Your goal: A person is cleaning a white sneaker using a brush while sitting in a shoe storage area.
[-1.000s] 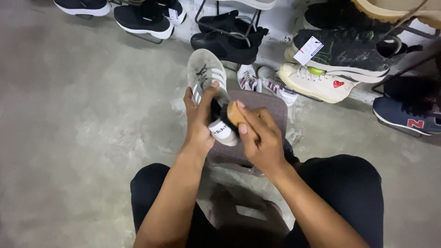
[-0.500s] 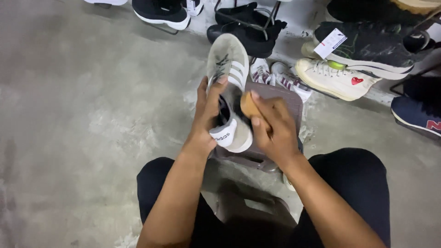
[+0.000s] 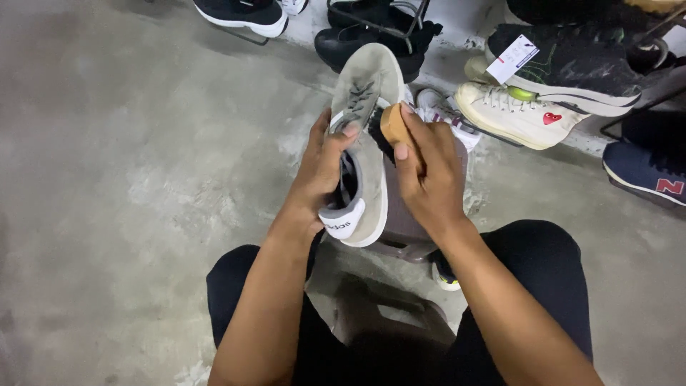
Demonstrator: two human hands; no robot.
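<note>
Grey sneaker point(image 3: 364, 136) sits clasped in left hand point(image 3: 321, 171); right hand point(image 3: 429, 179) grip closed around wooden brush point(image 3: 391, 125) against it.

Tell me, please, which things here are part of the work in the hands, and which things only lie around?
In use:
- grey sneaker, held by the left hand
- wooden brush, pressed on its side by the right hand

Only lying around:
- cream sneaker with red heart
- black shoe with tag
- navy sneaker
- black shoes on wire stands

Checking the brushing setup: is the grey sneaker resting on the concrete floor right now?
No, the left hand holds the grey sneaker up in the air while the right hand presses a wooden brush against it.
</note>
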